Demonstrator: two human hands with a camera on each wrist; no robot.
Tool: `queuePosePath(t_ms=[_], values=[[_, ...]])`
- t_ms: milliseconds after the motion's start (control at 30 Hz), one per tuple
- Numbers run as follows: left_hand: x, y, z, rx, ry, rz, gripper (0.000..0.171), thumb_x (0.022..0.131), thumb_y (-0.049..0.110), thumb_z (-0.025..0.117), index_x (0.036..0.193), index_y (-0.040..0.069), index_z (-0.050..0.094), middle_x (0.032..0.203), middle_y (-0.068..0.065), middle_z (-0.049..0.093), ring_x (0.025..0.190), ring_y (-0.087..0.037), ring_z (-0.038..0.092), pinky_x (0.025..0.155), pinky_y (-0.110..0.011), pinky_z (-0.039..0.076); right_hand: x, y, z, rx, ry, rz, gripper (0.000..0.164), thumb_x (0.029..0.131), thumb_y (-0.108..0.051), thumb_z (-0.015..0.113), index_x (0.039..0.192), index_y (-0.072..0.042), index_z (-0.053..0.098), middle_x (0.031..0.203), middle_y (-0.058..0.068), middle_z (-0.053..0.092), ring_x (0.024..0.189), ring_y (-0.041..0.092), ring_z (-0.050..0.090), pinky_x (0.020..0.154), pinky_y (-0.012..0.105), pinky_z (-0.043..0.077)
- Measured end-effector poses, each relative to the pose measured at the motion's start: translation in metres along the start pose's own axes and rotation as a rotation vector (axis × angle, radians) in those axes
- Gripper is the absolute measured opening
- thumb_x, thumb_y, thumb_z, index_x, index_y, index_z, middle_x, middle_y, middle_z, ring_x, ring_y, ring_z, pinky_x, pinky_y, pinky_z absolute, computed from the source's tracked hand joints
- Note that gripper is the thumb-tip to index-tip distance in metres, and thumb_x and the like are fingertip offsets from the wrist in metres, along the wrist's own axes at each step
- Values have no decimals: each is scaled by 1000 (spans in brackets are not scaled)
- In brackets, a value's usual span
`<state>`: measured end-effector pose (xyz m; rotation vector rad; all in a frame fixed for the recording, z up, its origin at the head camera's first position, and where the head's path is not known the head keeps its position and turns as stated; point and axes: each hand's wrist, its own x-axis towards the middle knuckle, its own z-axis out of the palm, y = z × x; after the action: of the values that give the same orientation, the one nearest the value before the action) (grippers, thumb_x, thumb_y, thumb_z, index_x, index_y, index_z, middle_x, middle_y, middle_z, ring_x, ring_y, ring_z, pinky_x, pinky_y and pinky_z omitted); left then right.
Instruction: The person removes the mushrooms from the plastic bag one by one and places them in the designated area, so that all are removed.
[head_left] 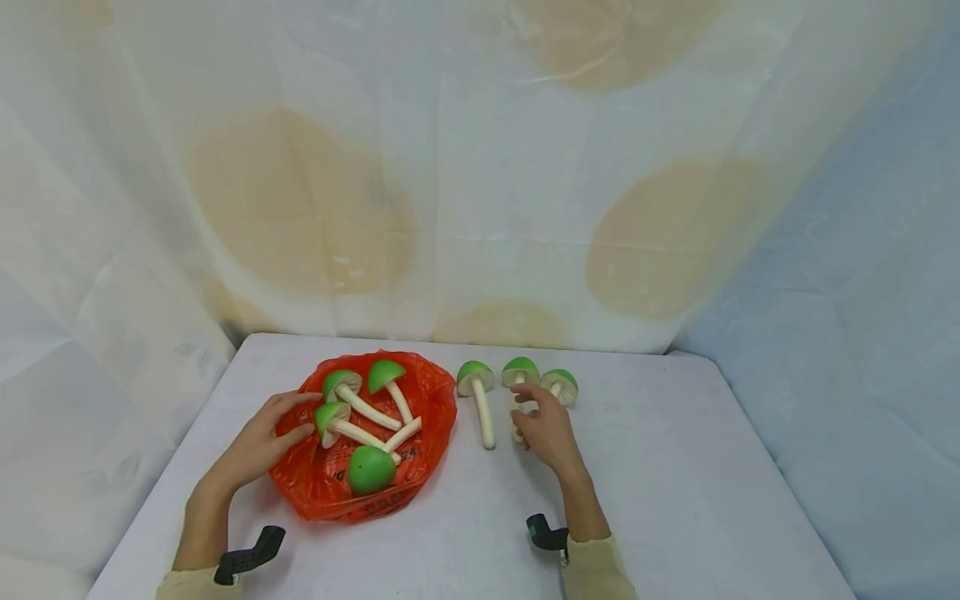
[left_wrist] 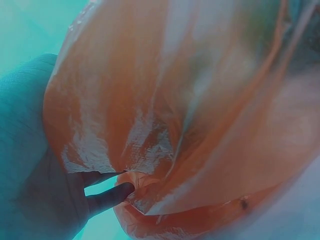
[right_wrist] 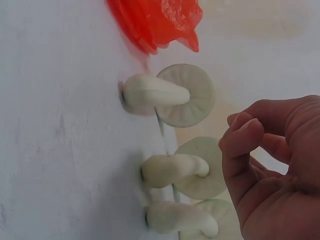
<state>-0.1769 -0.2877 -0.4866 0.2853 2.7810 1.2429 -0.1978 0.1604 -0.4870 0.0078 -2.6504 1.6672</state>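
Note:
A red plastic bag (head_left: 438, 417) lies spread open on the left, with several green-capped toy mushrooms (head_left: 371, 470) inside it. My left hand (head_left: 258, 442) holds the bag's left rim; in the left wrist view, the film covers part of that hand. To the right of the bag lie three more mushrooms in a row: a left one (head_left: 483, 412), a middle one (head_left: 520, 367) and a right one (head_left: 562, 385). Over the middle one's stem is my right hand (head_left: 551, 429). Its fingers are loosely bent and hold nothing, as the right wrist view (right_wrist: 280, 155) shows.
The things lie on a white-covered table (head_left: 660, 492). A pale curtain with tan spots (head_left: 495, 208) hangs behind its far edge, and more sheeting (head_left: 840, 358) closes off the sides. Each wrist wears a black camera mount (head_left: 251, 556).

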Motion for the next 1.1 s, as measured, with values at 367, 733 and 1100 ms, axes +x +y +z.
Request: queuePosePath(t_ms=[367,733,1100], values=[[-2,0,0,0,17,10,48,100,36,62,143,17,53,147,-18,43,137,-44,38,99,-72,41,-6,-15,13,136,-98,-26,35,93,-10,67,127,-13,64,118,17,63,61,18,56,48,25,51],[1,-2,3,-10,14,11,49,99,36,64,143,18,53,147,-18,43,138,-44,37,99,-71,42,-9,-42,44,101,-240,-116,34,95,-16,67,129,-14,63,116,8,63,55,17,54,51,31,55],[1,-3,3,-9,16,7,49,99,37,63,144,19,52,148,-17,42,138,-44,37,99,-70,44,-3,-71,71,-13,-372,-253,31,94,-15,70,124,-13,67,118,8,67,60,16,56,53,27,52]])
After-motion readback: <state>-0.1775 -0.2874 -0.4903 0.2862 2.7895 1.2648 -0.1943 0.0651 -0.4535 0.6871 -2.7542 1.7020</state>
